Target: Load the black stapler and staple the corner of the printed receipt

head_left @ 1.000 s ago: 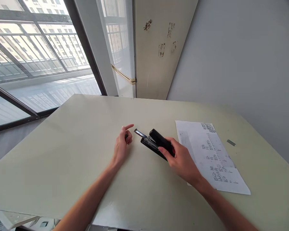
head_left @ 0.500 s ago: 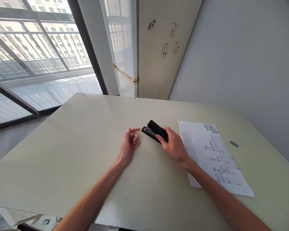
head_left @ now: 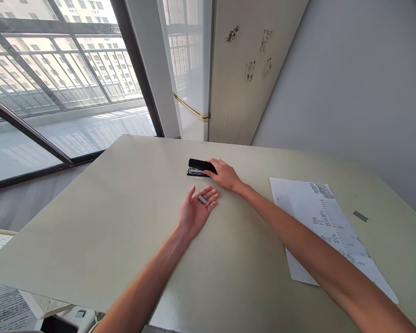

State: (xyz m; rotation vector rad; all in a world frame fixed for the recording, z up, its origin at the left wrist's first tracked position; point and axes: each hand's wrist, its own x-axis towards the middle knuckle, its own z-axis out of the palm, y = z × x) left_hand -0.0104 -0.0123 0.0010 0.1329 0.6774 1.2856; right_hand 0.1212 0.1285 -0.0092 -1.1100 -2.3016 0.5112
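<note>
My left hand [head_left: 196, 210] lies palm up on the table, its fingers loosely curled and apart. A small grey strip of staples [head_left: 202, 199] rests across those fingers. Just beyond it, my right hand [head_left: 223, 174] is closed around the rear end of a black stapler [head_left: 197, 167]. The stapler is at the table surface, its front pointing left and its jaw slightly parted, with metal showing inside. My right palm hides its back end.
A printed sheet of paper [head_left: 305, 222] lies on the pale table [head_left: 125, 208], partly under my right forearm. Right of it is another small grey strip [head_left: 361, 216]. A fridge [head_left: 242, 101] and a grey wall [head_left: 350, 83] stand behind; a glass door [head_left: 72, 83] is at left.
My right hand has carried the stapler left and farther back, turning it nearly level across the view. My left hand has turned palm up and its fingers have uncurled, baring the staple strip.
</note>
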